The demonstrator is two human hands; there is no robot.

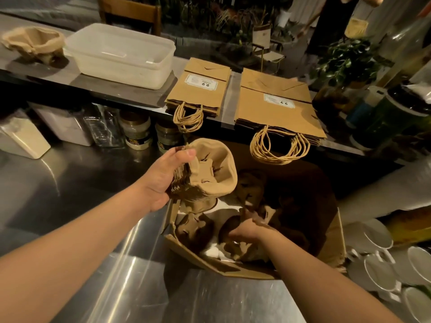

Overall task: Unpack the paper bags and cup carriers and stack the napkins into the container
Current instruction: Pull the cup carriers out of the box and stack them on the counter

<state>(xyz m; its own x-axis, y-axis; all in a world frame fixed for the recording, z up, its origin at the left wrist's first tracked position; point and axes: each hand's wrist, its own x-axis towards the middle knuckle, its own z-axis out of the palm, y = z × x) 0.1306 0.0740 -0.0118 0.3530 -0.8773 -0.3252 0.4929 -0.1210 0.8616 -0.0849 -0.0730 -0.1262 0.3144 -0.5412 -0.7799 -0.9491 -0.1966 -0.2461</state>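
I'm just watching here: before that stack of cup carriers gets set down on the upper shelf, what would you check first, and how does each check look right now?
1. Grip on the stack of cup carriers: left hand wraps round its side. Ok.
2. Landing spot: bare shelf shows between the earlier carrier pile and the plastic container. Ok.
3. Paper bag stacks lie flat, clear of that path. Ok.
4. Right hand is down in the cardboard box among more carriers; whether it grips one: cannot tell.
5. Napkins in the container: none visible. Not ok yet.
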